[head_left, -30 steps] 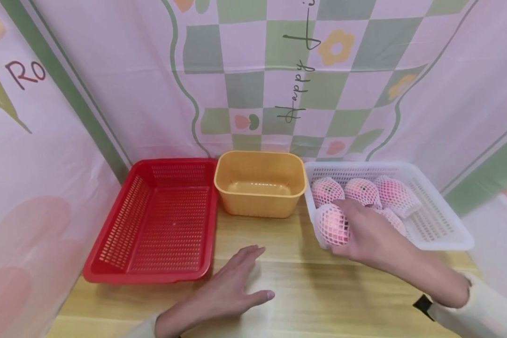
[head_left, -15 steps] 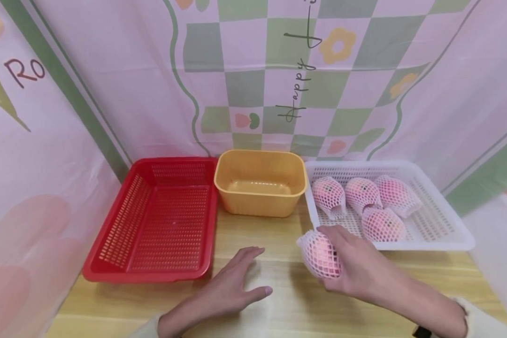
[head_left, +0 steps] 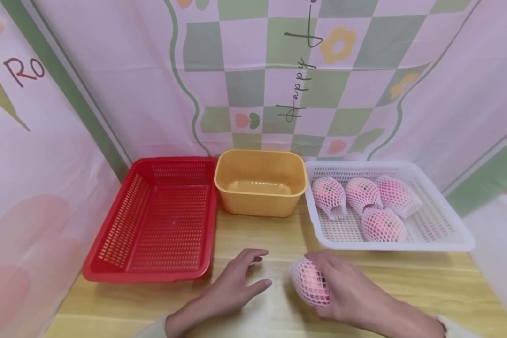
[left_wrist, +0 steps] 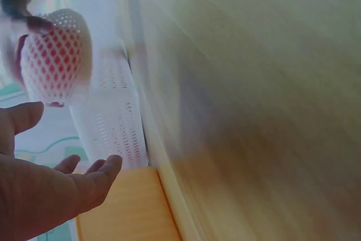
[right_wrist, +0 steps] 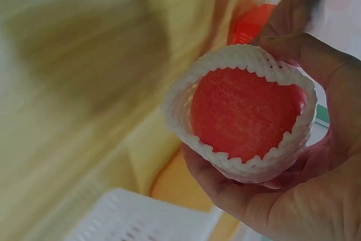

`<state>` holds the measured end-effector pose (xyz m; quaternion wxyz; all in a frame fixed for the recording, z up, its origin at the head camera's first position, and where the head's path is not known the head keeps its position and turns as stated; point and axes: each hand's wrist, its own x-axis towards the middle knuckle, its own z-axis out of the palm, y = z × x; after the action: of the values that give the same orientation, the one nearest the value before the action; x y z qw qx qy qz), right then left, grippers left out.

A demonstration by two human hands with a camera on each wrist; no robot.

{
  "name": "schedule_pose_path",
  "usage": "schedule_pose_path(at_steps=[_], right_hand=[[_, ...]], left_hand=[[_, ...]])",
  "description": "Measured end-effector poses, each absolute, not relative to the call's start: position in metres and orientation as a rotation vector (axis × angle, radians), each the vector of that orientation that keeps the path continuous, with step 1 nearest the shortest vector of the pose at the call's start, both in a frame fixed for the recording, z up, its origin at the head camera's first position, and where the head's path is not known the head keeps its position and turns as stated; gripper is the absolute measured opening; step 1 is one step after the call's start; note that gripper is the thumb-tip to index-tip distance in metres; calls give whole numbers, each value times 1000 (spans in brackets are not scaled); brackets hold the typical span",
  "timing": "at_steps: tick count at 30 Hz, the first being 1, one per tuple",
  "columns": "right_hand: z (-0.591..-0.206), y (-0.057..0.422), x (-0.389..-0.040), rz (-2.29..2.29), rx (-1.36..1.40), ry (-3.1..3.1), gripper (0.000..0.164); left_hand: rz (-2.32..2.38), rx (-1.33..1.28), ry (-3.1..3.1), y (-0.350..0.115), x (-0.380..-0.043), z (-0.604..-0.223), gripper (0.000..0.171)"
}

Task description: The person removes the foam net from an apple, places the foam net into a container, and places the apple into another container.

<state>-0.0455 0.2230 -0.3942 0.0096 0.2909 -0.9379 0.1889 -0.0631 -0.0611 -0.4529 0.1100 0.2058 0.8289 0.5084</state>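
Note:
My right hand point(head_left: 350, 293) grips a red apple point(head_left: 310, 281) in a white foam net sleeve, above the table in front of the white basket. In the right wrist view, the sleeve's open end bares the apple's red skin point(right_wrist: 242, 114), with thumb and fingers wrapped around its sides. My left hand point(head_left: 232, 284) is held to the left of the apple, with a gap between them. Its fingers are relaxed and it holds nothing. The white basket point(head_left: 443, 246) at right contains several more netted apples point(head_left: 383, 225).
A red slotted basket point(head_left: 149, 277) stands at left, with no fruit visible inside. Between the two baskets, against the patterned cloth backdrop point(head_left: 245, 89), is a yellow plastic bin point(head_left: 259, 205). All rest on a wood-grain table point(head_left: 253, 234).
My right hand has carried the apple from the white basket's front left corner down and leftward, toward my left hand. The left hand has barely moved, its fingers bending slightly.

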Motion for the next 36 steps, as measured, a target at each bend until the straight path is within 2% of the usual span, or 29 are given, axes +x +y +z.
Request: schedule_pose_path(at_steps=[13,22,36], right_hand=[[-430,221,-44,668,1035,-2843,100],[-435,218,-43,677,1030,-2867,98],[-436,212,-44,709,1039,-2898,98]], left_hand=[[1752,654,2193,-46,-65,-464,36],[1742,742,2211,-41,-63,-470,26],[1631,640,2235,-31,-64,-471,11]])
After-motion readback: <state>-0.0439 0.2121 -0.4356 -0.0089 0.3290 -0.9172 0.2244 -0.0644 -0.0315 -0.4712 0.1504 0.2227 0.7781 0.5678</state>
